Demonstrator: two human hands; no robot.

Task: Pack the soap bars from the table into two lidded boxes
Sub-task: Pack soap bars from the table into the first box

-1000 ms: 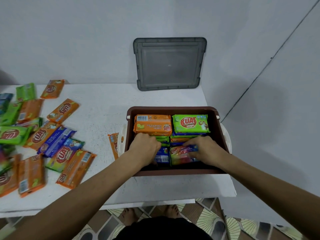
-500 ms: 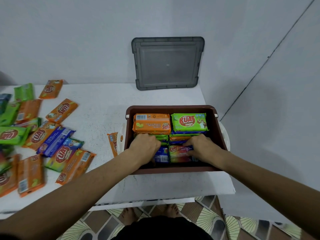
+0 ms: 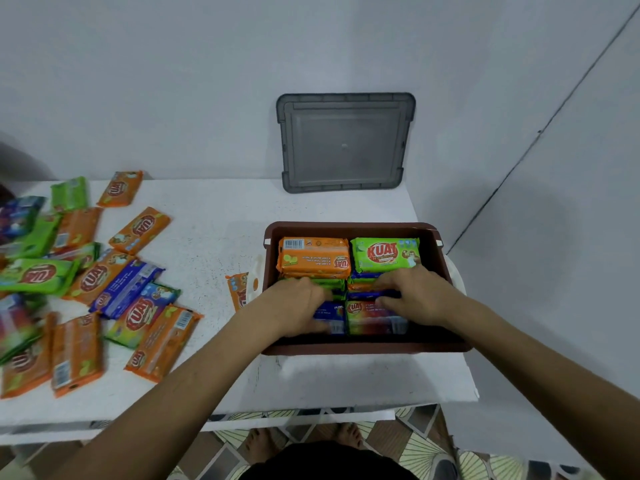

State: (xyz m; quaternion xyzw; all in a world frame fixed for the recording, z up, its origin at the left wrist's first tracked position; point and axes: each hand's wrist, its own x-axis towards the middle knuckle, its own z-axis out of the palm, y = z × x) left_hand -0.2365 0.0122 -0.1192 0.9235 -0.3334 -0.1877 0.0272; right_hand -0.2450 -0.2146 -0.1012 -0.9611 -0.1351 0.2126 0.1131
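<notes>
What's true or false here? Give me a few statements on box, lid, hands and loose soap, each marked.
1. The grey lid is off the brown box and leans on the wall. True.
2. The box is empty. False: soap bars are stacked in it, with an orange bar and a green bar topmost at the far side.
3. The left hand and right hand are both in the box, on the bars. True.
4. Every bar is packed. False: many loose bars lie on the table to the left.
5. The box sits at the table's left end. False: it is at the right end.
</notes>
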